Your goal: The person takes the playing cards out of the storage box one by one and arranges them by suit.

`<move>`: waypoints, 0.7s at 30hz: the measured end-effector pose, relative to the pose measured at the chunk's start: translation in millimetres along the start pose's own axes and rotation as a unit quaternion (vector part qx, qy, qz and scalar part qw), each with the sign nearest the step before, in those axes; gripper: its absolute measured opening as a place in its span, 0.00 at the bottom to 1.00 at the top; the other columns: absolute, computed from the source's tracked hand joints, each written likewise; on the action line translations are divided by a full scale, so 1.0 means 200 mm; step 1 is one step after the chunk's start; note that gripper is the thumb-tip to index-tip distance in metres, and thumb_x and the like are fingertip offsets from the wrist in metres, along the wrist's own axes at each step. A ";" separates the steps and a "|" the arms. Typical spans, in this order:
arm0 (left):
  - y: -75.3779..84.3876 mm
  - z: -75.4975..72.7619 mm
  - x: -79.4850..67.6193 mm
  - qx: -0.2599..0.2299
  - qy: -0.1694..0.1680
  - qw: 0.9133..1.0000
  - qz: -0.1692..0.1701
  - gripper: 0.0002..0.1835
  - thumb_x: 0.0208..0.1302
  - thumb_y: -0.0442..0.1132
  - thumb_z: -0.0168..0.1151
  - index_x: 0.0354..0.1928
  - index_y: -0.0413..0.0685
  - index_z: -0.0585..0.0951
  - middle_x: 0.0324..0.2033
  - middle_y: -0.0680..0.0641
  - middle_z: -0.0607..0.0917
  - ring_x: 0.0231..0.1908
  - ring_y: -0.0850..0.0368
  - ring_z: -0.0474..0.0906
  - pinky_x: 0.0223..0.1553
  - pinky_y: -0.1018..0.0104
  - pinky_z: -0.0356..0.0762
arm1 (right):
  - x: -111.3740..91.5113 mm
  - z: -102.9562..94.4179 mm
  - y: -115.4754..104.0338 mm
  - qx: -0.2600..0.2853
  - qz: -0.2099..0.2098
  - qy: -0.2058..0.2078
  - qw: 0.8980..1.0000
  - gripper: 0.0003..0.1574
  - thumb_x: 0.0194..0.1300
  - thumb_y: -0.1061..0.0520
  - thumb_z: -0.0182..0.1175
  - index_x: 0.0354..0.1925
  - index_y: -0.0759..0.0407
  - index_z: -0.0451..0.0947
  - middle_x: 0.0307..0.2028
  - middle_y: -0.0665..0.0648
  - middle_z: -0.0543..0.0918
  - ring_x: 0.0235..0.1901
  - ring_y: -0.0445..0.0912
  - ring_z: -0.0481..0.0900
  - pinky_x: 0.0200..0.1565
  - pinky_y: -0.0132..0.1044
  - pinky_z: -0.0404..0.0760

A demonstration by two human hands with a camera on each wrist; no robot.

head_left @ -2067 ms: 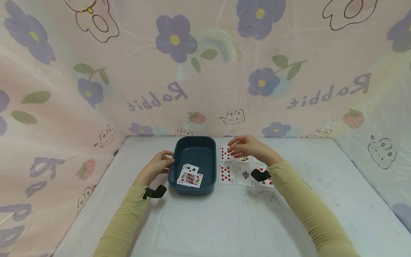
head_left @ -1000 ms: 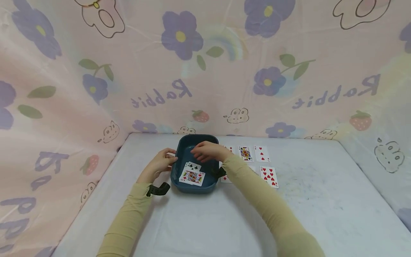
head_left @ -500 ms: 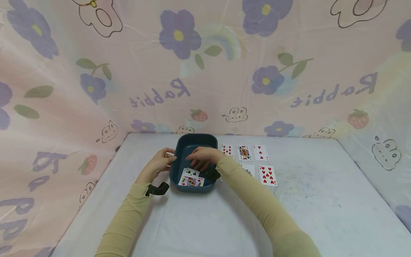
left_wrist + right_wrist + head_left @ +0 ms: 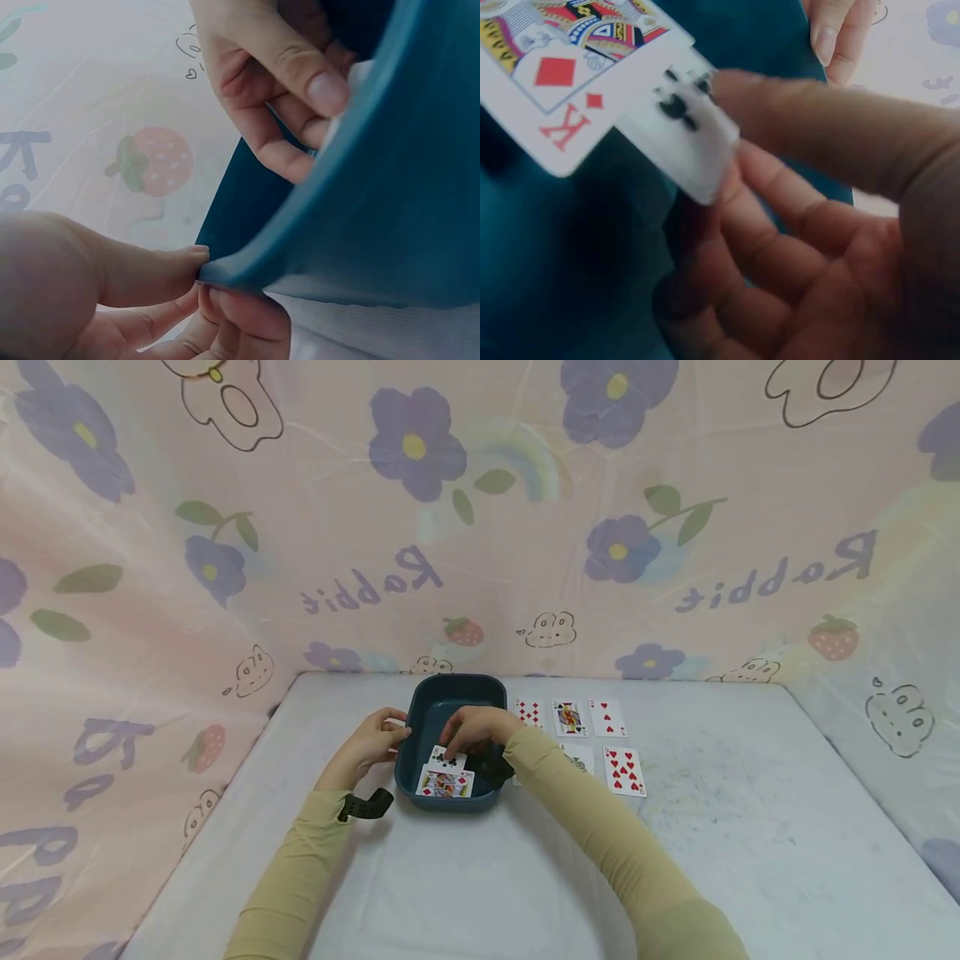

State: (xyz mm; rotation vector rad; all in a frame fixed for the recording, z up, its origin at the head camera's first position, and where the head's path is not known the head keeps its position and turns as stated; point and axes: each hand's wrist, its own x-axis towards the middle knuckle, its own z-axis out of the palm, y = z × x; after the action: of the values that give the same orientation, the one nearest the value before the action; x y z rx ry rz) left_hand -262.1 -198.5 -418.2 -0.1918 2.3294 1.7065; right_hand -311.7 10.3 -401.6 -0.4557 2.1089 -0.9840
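Pinches clubs card (image 4: pixel 447 757) with right hand (image 4: pixel 477 728): thumb on the face, fingers beneath the far end, a little blurred in the right wrist view. Lies inside dark blue tray (image 4: pixel 450 807), in the near half, slightly left of the middle.

From the grip, runs nearward and slightly left, passing under the far edge of king of diamonds (image 4: pixel 446 782). Near end hidden there; cannot tell how far under. Long axis apparently near-to-far, roughly square to the king's left-to-right one.

Key relation, as judged: grip on the exposed far end, king overlapping the near end. Seems freer toward far or right than straight up; with a steep lift, could tip or drag the king along.

On the left rim, clamped: left hand (image 4: pixel 372 745), thumb above, fingers below, well placed for steadying the tray. Well apart from the clubs card, unlike the right.

Outside the tray to the right, on table (image 4: pixel 450 877): two rows of face-up cards (image 4: pixel 626 772), near row partly behind right sleeve (image 4: pixel 592 810).
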 end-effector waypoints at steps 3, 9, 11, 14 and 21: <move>0.00 0.00 0.00 -0.002 -0.001 1.000 0.000 0.17 0.70 0.32 0.53 0.59 0.38 0.67 0.35 0.42 0.76 0.31 0.53 0.76 0.30 0.64 0.76 | -0.01 0.00 -0.01 -0.008 -0.007 0.014 1.000 0.11 0.56 0.64 0.68 0.39 0.60 0.79 0.33 0.55 0.79 0.28 0.44 0.74 0.29 0.32 0.74; 0.00 0.00 0.00 0.000 0.002 1.000 -0.009 0.18 0.70 0.33 0.54 0.59 0.39 0.67 0.39 0.40 0.76 0.33 0.51 0.76 0.31 0.64 0.77 | -0.02 0.01 -0.01 0.021 -0.025 0.094 0.995 0.08 0.59 0.67 0.64 0.40 0.65 0.79 0.33 0.57 0.80 0.26 0.44 0.77 0.30 0.33 0.78; 0.00 0.00 0.00 0.000 0.000 1.000 -0.010 0.18 0.70 0.33 0.54 0.59 0.39 0.67 0.38 0.40 0.76 0.33 0.52 0.76 0.31 0.64 0.77 | -0.02 0.01 -0.01 0.037 -0.031 0.115 0.992 0.08 0.59 0.69 0.62 0.40 0.67 0.79 0.32 0.58 0.80 0.26 0.45 0.78 0.31 0.35 0.81; 0.00 0.00 0.00 -0.001 -0.001 1.000 -0.011 0.18 0.70 0.33 0.54 0.60 0.39 0.67 0.36 0.42 0.76 0.32 0.53 0.75 0.31 0.64 0.77 | -0.01 0.00 -0.01 0.047 -0.040 0.146 0.987 0.07 0.60 0.70 0.60 0.39 0.69 0.78 0.32 0.59 0.79 0.27 0.47 0.80 0.33 0.39 0.82; 0.00 -0.01 0.00 -0.001 -0.004 1.000 -0.011 0.18 0.70 0.33 0.54 0.59 0.39 0.67 0.37 0.41 0.76 0.34 0.51 0.76 0.31 0.64 0.77 | -0.03 -0.05 0.00 0.038 -0.062 0.191 0.979 0.04 0.60 0.68 0.61 0.37 0.68 0.78 0.33 0.57 0.76 0.29 0.48 0.79 0.32 0.39 0.82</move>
State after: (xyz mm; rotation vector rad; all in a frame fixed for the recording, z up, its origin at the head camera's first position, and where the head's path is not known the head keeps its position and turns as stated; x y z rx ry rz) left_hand -261.9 -199.8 -418.3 -0.2089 2.3117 1.6971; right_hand -314.9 18.6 -395.5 -0.3862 2.3923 -1.3053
